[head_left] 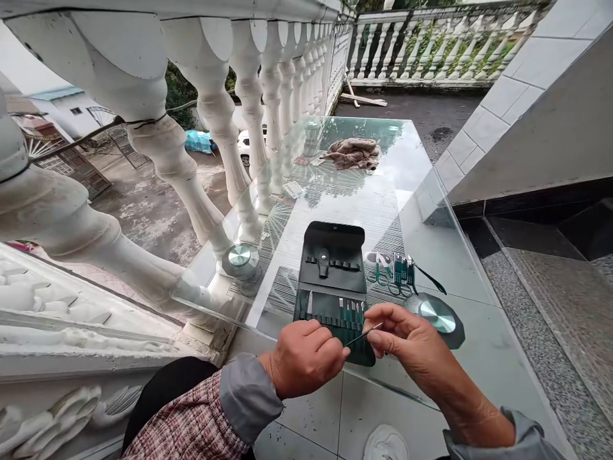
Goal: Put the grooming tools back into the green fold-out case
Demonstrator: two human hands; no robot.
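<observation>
A black tool case [332, 255] lies open on the glass table [364, 191], with several small metal tools slotted in its lower half. My left hand [302, 358] is curled in a loose fist over the case's near edge. My right hand [402, 337] pinches a thin metal tool [364, 334] whose other end reaches my left fingertips. To the right of the case sits a small heap of green-handled scissors and clippers [397, 273].
A white stone balustrade [211, 108] runs along the table's left side. A crumpled brown cloth [353, 153] lies at the far end. Round metal fittings [242, 257] [437, 315] sit under the glass. A tiled wall [536, 108] rises on the right.
</observation>
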